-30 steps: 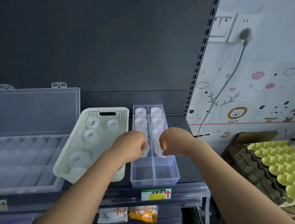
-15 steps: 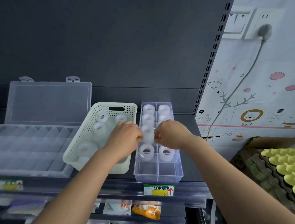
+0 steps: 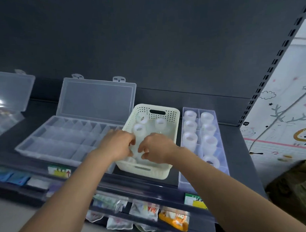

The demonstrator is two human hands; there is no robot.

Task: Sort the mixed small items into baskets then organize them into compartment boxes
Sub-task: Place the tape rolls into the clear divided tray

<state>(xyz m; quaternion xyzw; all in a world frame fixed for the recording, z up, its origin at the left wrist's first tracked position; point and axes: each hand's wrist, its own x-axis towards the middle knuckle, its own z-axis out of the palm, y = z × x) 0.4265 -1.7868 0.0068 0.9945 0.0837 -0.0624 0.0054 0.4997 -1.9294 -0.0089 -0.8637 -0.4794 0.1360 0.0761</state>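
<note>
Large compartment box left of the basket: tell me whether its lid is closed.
No: the lid of the large compartment box stands raised upright at its back edge, so the box lies open beside the basket.

Both bare arms reach straight out, left hand [image 3: 117,145] and right hand [image 3: 158,148] side by side, fingers curled inward, grip unclear tbh.

Both hands are off the divided box [image 3: 188,179] to the right of the basket [image 3: 144,172]. Left hand [image 3: 117,145] and right hand [image 3: 158,148] are now over the basket's near half, fingers curled among the tape rolls [image 3: 139,129]. Grip unclear through blur. One released roll [image 3: 211,159] lies in the box.
</note>
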